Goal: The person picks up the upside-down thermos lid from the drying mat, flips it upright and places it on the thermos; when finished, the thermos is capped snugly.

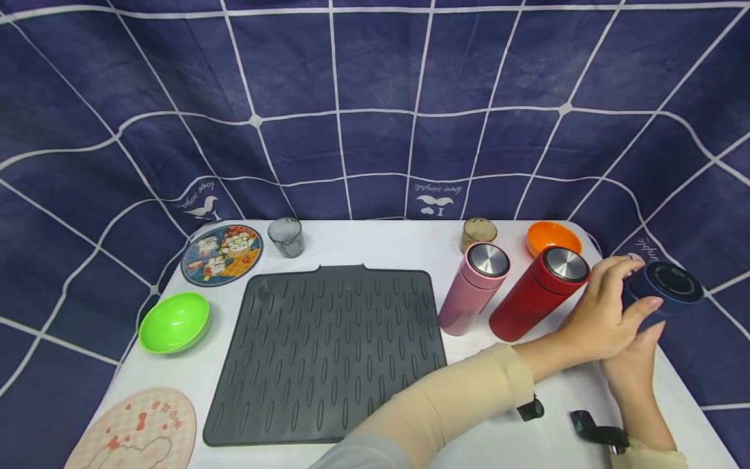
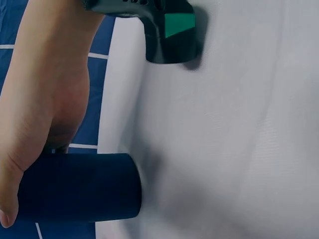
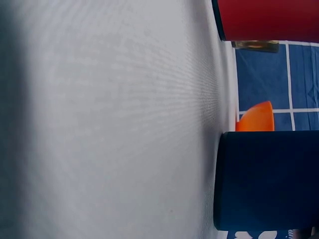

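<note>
At the right edge of the table is a dark blue vacuum flask [image 1: 674, 283] with a round lid. My left hand [image 1: 606, 319] curls its fingers and thumb about the flask's upper part. Lower down, my right hand [image 1: 633, 365] grips the flask's body. The left wrist view shows the right thumb across the flask [image 2: 79, 186]; its other fingers are mostly hidden. In the right wrist view the flask's base [image 3: 269, 181] is near the white cloth; I cannot tell if it touches. A red flask [image 1: 536, 299] stands left of my hands, with a pink flask [image 1: 473, 290] beyond it.
A grey ridged mat [image 1: 340, 358] covers the middle. An orange bowl [image 1: 553, 240] and an amber glass [image 1: 478, 231] stand behind the flasks. Leftward are a grey glass [image 1: 286, 237], a green bowl [image 1: 174, 322], a patterned round mat [image 1: 222, 255] and a pink round mat [image 1: 140, 430].
</note>
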`<state>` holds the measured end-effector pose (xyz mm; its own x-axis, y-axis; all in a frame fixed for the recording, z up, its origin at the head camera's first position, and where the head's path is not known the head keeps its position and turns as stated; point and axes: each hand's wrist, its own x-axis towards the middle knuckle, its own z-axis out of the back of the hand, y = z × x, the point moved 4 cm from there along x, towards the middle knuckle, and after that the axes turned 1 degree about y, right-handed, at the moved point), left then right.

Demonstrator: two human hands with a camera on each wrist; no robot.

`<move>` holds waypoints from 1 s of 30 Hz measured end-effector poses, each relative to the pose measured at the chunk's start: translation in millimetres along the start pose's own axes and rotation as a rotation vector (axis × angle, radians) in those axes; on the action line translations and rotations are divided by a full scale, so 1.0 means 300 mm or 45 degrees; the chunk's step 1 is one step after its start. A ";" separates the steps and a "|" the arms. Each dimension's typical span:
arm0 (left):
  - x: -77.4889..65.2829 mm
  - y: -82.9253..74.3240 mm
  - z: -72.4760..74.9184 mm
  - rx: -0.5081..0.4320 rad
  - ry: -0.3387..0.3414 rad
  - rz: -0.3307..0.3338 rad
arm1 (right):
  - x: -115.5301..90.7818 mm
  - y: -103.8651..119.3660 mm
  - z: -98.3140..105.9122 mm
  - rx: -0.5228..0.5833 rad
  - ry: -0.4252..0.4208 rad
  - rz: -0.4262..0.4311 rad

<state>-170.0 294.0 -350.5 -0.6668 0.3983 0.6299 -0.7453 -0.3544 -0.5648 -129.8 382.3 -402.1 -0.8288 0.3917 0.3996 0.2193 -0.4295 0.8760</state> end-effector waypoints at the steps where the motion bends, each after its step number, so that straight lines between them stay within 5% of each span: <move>1: -0.002 0.000 0.000 -0.007 -0.002 0.009 | 0.002 -0.002 0.000 0.016 -0.002 0.002; 8: 0.000 0.001 -0.015 -0.046 0.114 0.136 | 0.009 -0.058 0.016 -0.022 -0.015 -0.054; 12: 0.008 0.001 -0.023 -0.061 0.089 0.189 | -0.002 -0.048 0.016 -0.038 0.009 -0.072; 21: 0.002 0.002 -0.015 -0.029 0.078 0.148 | 0.000 -0.009 -0.001 0.101 0.009 -0.005; 30: 0.010 0.008 -0.031 0.010 0.199 0.224 | 0.001 -0.067 0.015 -0.060 0.013 -0.100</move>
<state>-173.9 302.3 -354.9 -0.7787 0.4557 0.4313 -0.6178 -0.4364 -0.6542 -132.1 394.8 -418.4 -0.8476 0.4175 0.3274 0.1295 -0.4356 0.8908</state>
